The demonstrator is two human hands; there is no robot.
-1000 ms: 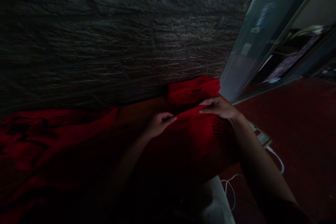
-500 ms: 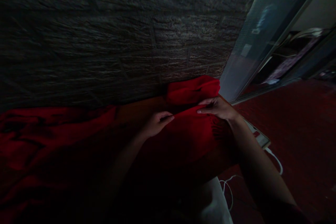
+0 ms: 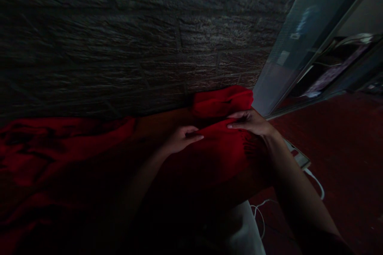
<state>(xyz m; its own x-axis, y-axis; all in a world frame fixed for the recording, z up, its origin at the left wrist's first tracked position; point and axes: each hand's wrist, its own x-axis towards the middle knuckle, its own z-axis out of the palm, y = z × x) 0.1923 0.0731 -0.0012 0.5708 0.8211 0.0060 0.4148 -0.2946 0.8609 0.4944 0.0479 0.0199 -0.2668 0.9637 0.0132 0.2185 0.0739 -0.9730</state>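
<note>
Red cloth (image 3: pixel 221 151), one counted, long axis left–right along the brick wall (image 3: pixel 149 48). Left hand (image 3: pixel 181 138) pinched its fold ridge; right hand (image 3: pixel 251 122) gripped the same ridge.

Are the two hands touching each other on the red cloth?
Apart. The head view shows a strip of red cloth between the left hand and the right hand; each pinches the cloth separately.

Matt red woven cloth (image 3: pixel 221 155) lies under a rough stone-textured wall (image 3: pixel 134 48).
</note>
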